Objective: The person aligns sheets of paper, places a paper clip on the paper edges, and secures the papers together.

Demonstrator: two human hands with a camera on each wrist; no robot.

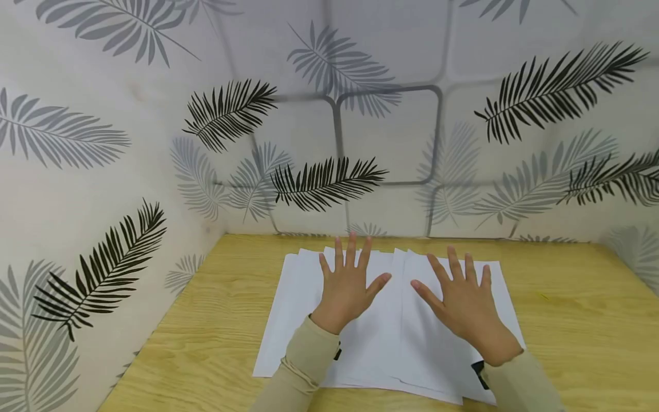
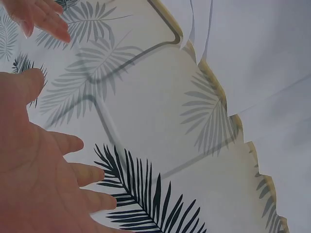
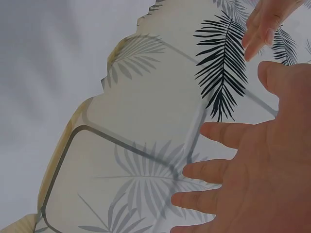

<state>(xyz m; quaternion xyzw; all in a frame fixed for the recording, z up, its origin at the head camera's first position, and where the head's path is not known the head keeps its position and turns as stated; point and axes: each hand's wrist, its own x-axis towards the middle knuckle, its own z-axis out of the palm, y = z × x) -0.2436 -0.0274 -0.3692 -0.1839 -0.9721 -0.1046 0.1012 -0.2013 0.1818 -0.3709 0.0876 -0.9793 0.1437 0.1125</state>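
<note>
Several white sheets of paper (image 1: 370,355) lie overlapping on the wooden table, fanned unevenly along their far edge. My left hand (image 1: 346,292) is held over the left part of the sheets, fingers spread and straight. Over the right part is my right hand (image 1: 465,303), its fingers spread as well. Both wrist views show a gap between palm and paper, and neither hand holds anything. In the left wrist view the left palm (image 2: 39,174) faces the sheets (image 2: 262,58); the right palm (image 3: 267,160) does likewise in the right wrist view.
The wooden tabletop (image 1: 206,332) extends on both sides of the paper. Behind it and at the left stands a pale wall covering (image 1: 391,137) with a leaf print. A tiny yellow-green speck (image 1: 544,296) lies on the table at the right.
</note>
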